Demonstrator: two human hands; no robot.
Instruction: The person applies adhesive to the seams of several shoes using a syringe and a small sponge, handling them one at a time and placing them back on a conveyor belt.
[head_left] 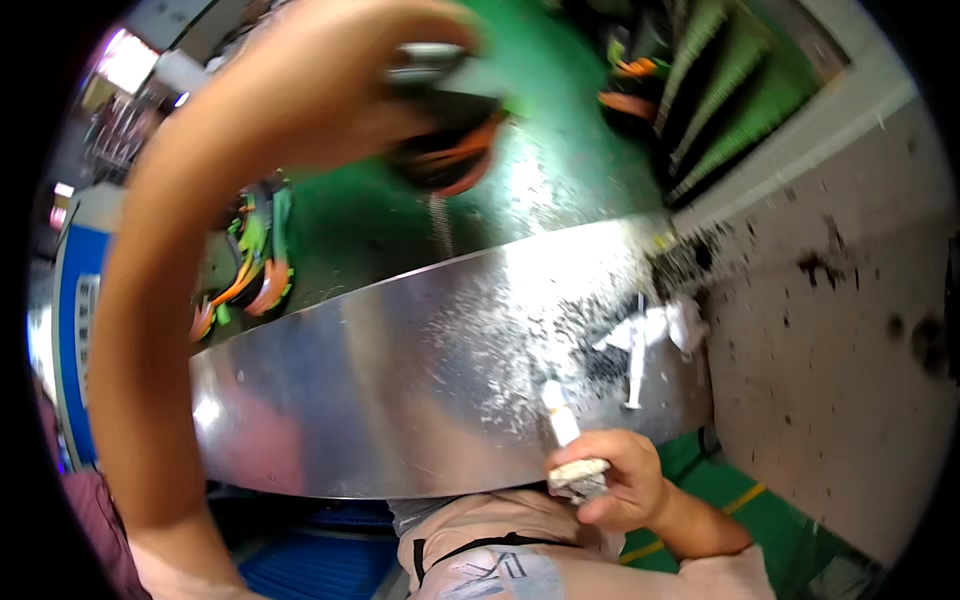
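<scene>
My left arm reaches up and forward. My left hand (400, 85) is smeared by motion, its fingers curved around or beside a shiny silvery piece (425, 62). Just below it is a dark rounded piece with orange bands (455, 155); whether the hand holds it I cannot tell. Near my body, my right hand (625, 475) is closed around a white tube-shaped tool (560, 412), its narrow end toward the table. A crumpled off-white wad (580, 478) sits in the same grip. Beyond lie a white syringe-like tool (637, 365) and a crumpled white cloth (672, 325).
The shiny metal table (330, 400) carries many dark specks. A stained pale panel (830, 320) stands along its right side. Curved black, orange and green pieces (258, 260) are beyond its left edge. A similar piece (632, 95) is beside green ribbed panels (745, 90).
</scene>
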